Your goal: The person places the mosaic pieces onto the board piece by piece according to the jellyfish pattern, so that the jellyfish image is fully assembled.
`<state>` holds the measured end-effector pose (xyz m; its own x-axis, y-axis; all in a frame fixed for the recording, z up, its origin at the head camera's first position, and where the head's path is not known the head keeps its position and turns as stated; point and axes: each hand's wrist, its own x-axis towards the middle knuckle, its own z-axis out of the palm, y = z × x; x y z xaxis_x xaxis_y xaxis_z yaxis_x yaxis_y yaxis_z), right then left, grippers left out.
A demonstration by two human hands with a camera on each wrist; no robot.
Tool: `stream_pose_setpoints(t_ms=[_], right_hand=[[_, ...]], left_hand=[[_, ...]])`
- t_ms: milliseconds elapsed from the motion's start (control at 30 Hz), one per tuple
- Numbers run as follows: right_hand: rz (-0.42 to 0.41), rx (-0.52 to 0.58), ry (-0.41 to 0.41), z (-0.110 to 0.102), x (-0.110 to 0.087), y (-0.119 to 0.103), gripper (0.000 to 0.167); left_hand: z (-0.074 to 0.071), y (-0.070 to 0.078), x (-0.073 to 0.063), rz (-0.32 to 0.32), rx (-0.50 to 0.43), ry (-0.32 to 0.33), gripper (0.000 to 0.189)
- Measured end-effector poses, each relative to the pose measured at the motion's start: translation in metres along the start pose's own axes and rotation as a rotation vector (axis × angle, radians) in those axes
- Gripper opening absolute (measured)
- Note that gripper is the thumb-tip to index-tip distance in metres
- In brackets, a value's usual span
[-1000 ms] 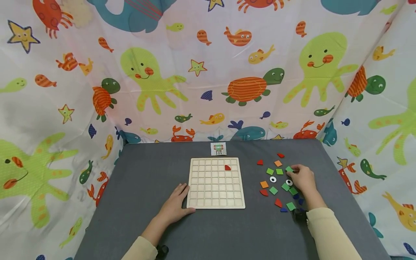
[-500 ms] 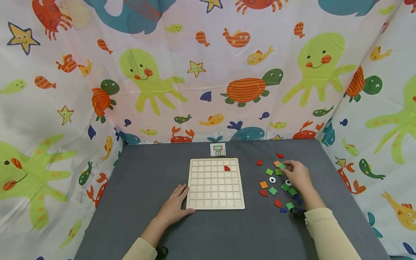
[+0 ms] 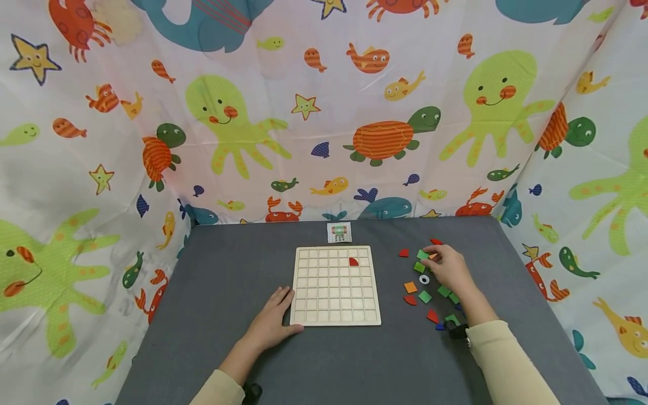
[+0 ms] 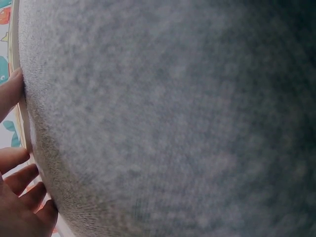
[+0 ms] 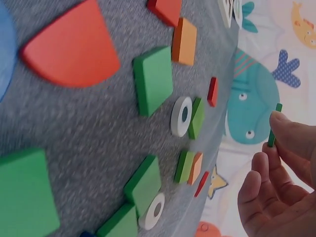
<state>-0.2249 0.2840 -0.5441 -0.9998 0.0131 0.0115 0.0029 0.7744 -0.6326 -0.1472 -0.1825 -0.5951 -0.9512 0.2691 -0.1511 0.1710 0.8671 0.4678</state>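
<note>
My right hand [image 3: 449, 269] pinches a green square tile [image 3: 422, 255] between thumb and fingers, over the upper part of the scattered pieces. Seen edge-on in the right wrist view, the green tile stands clear of the grey cloth. A square wooden grid board [image 3: 335, 286] lies in the middle of the table, with one red quarter-circle piece [image 3: 353, 262] in a cell near its upper right. My left hand [image 3: 271, 319] rests at the board's lower left corner, fingers along the left edge and thumb by the near edge.
Loose pieces lie right of the board: green squares [image 3: 425, 297], an orange square [image 3: 410, 287], red quarter-circles [image 3: 410, 300], a white ring [image 3: 424, 279] and blue pieces [image 3: 440, 326]. A small printed card [image 3: 339, 232] lies behind the board. A sea-animal curtain [image 3: 304, 140] hangs beyond the table.
My right hand has moved left and slightly away from me over the pieces, carrying the green tile from the right side of the pile. The left hand and board have stayed put.
</note>
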Motion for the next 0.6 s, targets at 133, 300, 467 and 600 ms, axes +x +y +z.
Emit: stream_pose_setpoints(t_ms=[133,300,467,600], right_hand=[[-0.020,0.005,-0.012,0.003,0.002,-0.006,0.031],[-0.047,0.022,-0.023,0.005,0.002,-0.013,0.032],[-0.082,0.025,-0.021,0.011,0.005,-0.019,0.030],[-0.098,0.029,-0.022,0.016,0.007,-0.026,0.030]], left_hand=[[0.000,0.000,0.000,0.005,-0.013,-0.001,0.097],[-0.001,0.001,0.000,0.008,-0.017,0.000,0.097],[0.000,0.000,0.000,0.012,-0.014,0.000,0.097],[0.000,-0.001,0.000,0.007,-0.015,0.000,0.097]])
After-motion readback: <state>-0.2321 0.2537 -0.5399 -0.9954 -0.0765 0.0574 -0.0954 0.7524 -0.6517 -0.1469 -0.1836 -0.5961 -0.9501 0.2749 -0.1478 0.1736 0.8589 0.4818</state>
